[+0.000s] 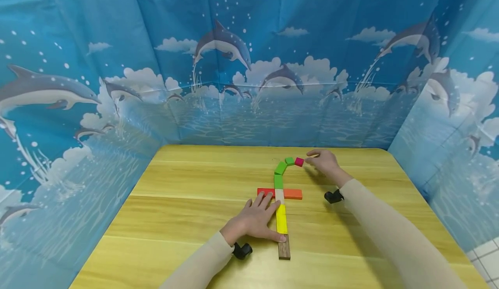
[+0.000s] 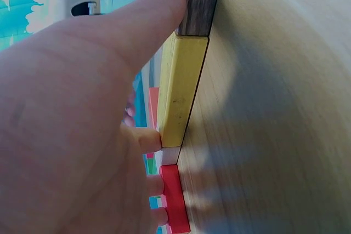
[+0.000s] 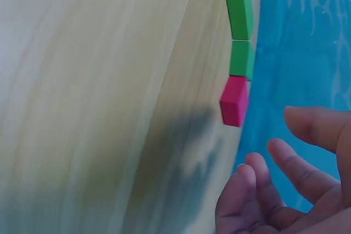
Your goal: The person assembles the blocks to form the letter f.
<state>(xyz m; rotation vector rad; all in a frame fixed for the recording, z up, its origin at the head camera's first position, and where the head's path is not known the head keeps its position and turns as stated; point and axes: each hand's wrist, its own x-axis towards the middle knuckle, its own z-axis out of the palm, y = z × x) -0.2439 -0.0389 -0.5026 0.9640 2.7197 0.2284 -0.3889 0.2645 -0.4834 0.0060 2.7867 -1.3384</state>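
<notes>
My left hand (image 1: pixel 255 219) lies with spread fingers over a line of wooden blocks. Its thumb rests on the dark brown block (image 1: pixel 284 252). One fingertip touches the far end of the yellow block (image 2: pixel 184 91), by the pale block (image 1: pixel 280 197); two others are on the red block (image 2: pixel 174 198). An orange block (image 1: pixel 293 194) sits opposite the red one. Beyond them, green blocks (image 1: pixel 280 168) curve right to a small magenta block (image 3: pixel 235 101). My right hand (image 1: pixel 324 162) hovers just right of the magenta block, fingers loosely bent and apart from it, holding nothing.
The blocks lie on a light wooden table (image 1: pixel 187 219) with rounded far corners. A blue curtain (image 1: pixel 241 120) printed with dolphins surrounds its back and sides. A black wrist device (image 1: pixel 333 196) hangs under my right sleeve, another (image 1: pixel 242 251) under the left.
</notes>
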